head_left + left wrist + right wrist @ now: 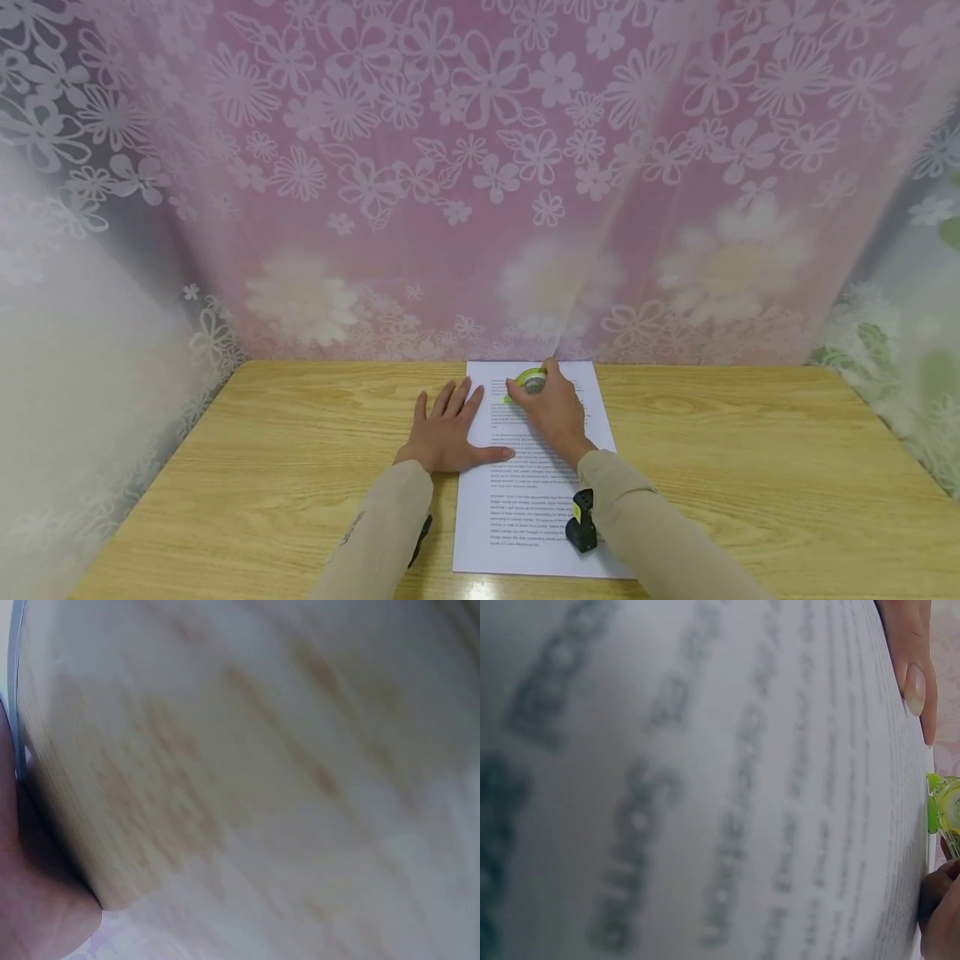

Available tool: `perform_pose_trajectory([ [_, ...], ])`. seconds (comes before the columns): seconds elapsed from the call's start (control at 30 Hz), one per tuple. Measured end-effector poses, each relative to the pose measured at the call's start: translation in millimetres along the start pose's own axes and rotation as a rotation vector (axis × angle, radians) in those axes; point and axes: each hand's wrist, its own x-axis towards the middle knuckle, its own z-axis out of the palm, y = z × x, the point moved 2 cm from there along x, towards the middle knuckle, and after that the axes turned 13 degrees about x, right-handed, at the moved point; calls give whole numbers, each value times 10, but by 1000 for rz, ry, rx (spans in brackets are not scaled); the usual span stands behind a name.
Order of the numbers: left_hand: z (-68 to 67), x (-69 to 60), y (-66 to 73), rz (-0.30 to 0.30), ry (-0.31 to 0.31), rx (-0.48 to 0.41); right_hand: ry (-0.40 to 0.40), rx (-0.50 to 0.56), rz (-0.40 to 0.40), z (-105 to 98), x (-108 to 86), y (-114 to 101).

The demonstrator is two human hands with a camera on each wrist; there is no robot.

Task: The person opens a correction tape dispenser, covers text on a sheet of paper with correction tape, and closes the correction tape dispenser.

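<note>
A printed white sheet of paper (517, 560) lies lengthwise on the table. My left hand (446, 435) rests flat with fingers spread, partly on the table and partly over the paper's left edge, thumb on the text. Near the sheet's top, my right hand (557, 412) pinches a green see-through correction tape (534, 383) between thumb and fingers, its tip down at the printed lines. The right wrist view shows the correction tape (949, 806) at the far right edge, above blurred print. Part of the tape's body is hidden by the fingers.
The wooden table (300, 467) extends to both sides of the paper. A pink flowered curtain (420, 250) hangs behind the table's back edge, with pale curtains at both sides. A black wrist camera (582, 525) sits over the paper's lower right.
</note>
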Motion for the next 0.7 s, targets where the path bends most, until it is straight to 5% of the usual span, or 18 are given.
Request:
perform_pose_trajectory([
  [0.4, 125, 69, -39, -2, -2, -50, -41, 79, -7, -17, 22, 21],
  [0.7, 116, 66, -28, 5, 0, -59, -42, 12, 11, -56, 28, 46],
])
